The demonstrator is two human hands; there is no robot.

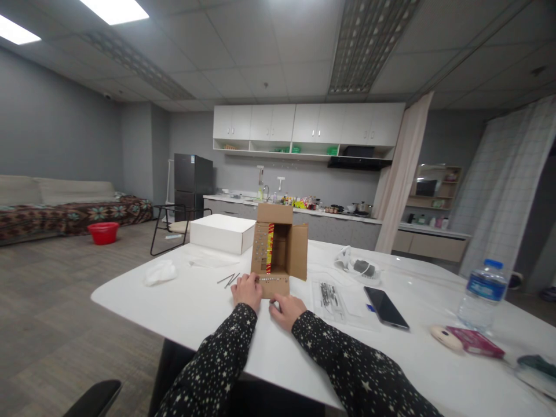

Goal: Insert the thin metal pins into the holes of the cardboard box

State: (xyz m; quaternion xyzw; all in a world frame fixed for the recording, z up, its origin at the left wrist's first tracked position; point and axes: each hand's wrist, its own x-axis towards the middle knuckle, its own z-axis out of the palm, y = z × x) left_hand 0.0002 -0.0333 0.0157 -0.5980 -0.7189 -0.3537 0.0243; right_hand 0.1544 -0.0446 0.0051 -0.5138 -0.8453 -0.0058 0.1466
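An open cardboard box stands on the white table in front of me, its opening towards me and its flaps spread. Small pale dots in rows mark its left flap and its bottom flap. At the left edge of the bottom flap, my left hand has its fingers curled against the cardboard. My right hand is closed low beside that flap's near edge, around a small dark thing too hidden to name. Several thin grey sticks lie left of my left hand.
A white box stands behind on the left, with crumpled white plastic nearer. To the right are a clear packet of small dark pieces, a phone, a white cable bundle, a maroon packet and a water bottle.
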